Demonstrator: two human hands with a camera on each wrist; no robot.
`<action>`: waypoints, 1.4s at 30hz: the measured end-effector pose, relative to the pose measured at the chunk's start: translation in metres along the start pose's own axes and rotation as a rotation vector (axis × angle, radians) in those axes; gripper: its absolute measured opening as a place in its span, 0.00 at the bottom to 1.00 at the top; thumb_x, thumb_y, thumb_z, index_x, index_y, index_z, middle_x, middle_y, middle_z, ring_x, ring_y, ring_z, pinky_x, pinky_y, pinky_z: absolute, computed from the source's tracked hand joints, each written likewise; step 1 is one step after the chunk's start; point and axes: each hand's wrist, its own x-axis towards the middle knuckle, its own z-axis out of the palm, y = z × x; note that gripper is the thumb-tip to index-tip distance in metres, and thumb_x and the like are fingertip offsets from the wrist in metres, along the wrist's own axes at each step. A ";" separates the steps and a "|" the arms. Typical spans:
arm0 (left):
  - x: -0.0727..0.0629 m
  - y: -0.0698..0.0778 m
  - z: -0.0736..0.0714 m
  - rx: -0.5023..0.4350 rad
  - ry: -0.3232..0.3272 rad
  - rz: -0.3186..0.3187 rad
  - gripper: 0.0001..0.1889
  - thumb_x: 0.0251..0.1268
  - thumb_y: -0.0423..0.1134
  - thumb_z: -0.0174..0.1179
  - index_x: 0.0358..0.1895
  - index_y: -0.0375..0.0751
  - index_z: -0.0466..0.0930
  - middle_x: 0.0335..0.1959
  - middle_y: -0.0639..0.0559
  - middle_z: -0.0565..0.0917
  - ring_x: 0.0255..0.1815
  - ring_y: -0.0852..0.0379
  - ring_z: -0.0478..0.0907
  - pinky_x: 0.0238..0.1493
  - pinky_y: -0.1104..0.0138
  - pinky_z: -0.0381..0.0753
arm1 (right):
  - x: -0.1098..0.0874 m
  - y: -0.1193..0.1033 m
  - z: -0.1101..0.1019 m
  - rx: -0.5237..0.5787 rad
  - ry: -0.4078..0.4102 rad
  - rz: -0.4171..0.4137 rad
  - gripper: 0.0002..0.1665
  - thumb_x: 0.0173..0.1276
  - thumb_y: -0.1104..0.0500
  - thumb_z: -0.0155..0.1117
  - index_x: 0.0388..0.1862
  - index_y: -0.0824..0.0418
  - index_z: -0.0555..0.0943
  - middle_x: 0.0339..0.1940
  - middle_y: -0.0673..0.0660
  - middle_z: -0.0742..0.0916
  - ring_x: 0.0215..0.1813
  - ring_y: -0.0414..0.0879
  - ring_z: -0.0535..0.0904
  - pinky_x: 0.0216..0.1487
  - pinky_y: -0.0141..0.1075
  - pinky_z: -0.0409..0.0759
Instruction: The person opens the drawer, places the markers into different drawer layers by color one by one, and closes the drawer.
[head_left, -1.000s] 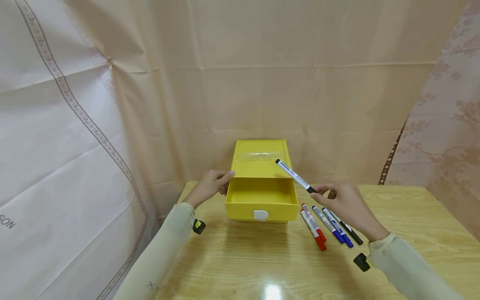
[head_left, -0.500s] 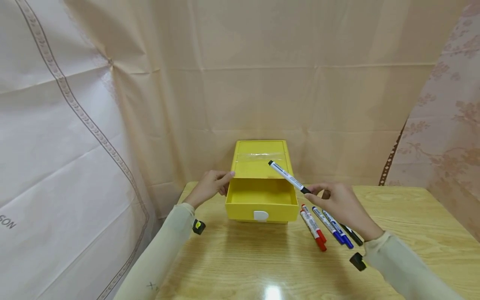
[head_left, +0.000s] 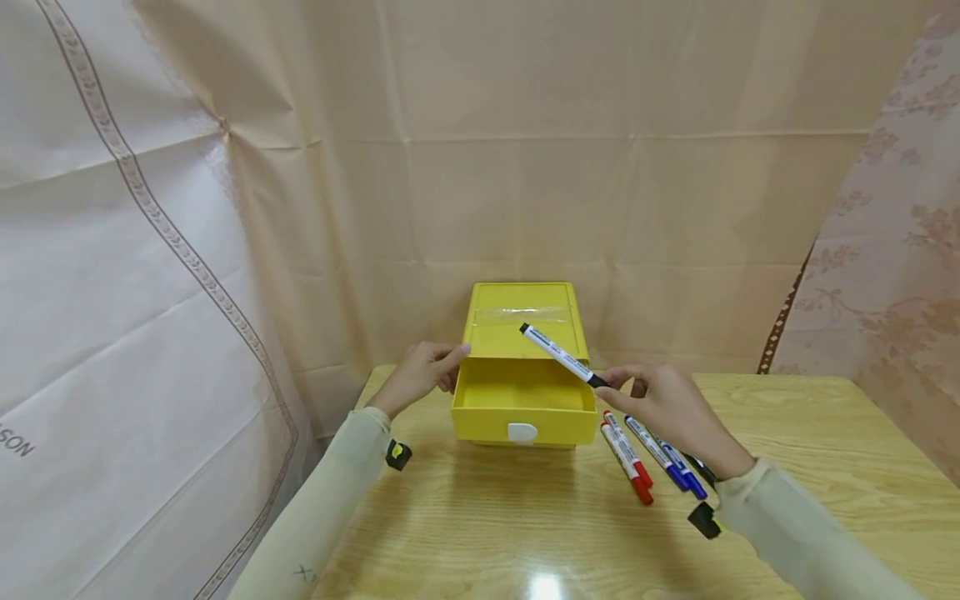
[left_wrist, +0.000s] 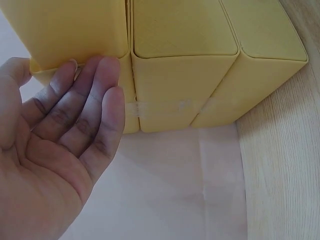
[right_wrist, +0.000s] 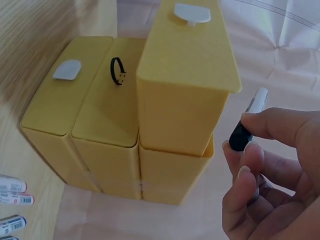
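A yellow three-tier drawer unit has its top drawer pulled out, the inside showing bare. My left hand rests against the unit's left side, thumb at the front top edge. In the left wrist view its extended fingers lie along the side wall. Pinched by its black-capped end between thumb and fingers, a white marker is in my right hand. The marker slants up and left, overlapping the drawer's right rim and the unit's top in the head view.
Right of the unit, two red markers, two blue markers and a partly hidden black marker lie on the wooden table. A black loop hangs on the middle drawer. Beige cloth hangs behind.
My right hand has moved left with the marker, bringing it from beside the drawer to over its right part. The left hand and the drawer have stayed put.
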 end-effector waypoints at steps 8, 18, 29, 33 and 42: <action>-0.001 0.000 0.000 0.008 0.008 -0.017 0.27 0.78 0.62 0.52 0.34 0.42 0.84 0.32 0.48 0.86 0.35 0.39 0.85 0.38 0.58 0.87 | 0.008 -0.014 0.009 0.030 -0.010 -0.051 0.10 0.70 0.55 0.73 0.46 0.57 0.90 0.22 0.48 0.82 0.16 0.40 0.65 0.16 0.30 0.58; -0.002 0.001 0.002 -0.012 -0.003 -0.008 0.28 0.77 0.63 0.52 0.32 0.41 0.82 0.32 0.46 0.85 0.34 0.39 0.84 0.43 0.47 0.86 | 0.007 -0.019 0.011 0.018 -0.037 -0.096 0.08 0.70 0.55 0.74 0.44 0.56 0.90 0.29 0.47 0.84 0.18 0.40 0.67 0.17 0.31 0.61; 0.000 0.002 0.000 0.029 0.003 -0.011 0.27 0.79 0.63 0.51 0.36 0.43 0.84 0.33 0.48 0.86 0.32 0.48 0.84 0.38 0.59 0.87 | 0.011 -0.016 0.012 0.026 -0.128 -0.138 0.07 0.71 0.57 0.72 0.45 0.55 0.90 0.32 0.46 0.85 0.19 0.40 0.69 0.20 0.33 0.69; 0.000 0.003 0.001 0.035 0.003 -0.016 0.27 0.79 0.62 0.50 0.34 0.43 0.83 0.33 0.49 0.86 0.31 0.49 0.84 0.38 0.59 0.87 | 0.012 -0.015 0.011 0.033 -0.149 -0.139 0.08 0.72 0.57 0.71 0.46 0.57 0.90 0.31 0.46 0.85 0.19 0.41 0.69 0.21 0.34 0.70; 0.000 0.003 0.001 0.020 0.014 0.001 0.26 0.79 0.60 0.52 0.33 0.42 0.83 0.30 0.48 0.85 0.31 0.47 0.84 0.38 0.56 0.87 | 0.015 -0.016 0.006 0.049 -0.224 -0.119 0.07 0.73 0.60 0.69 0.46 0.59 0.90 0.30 0.48 0.85 0.20 0.42 0.70 0.23 0.33 0.72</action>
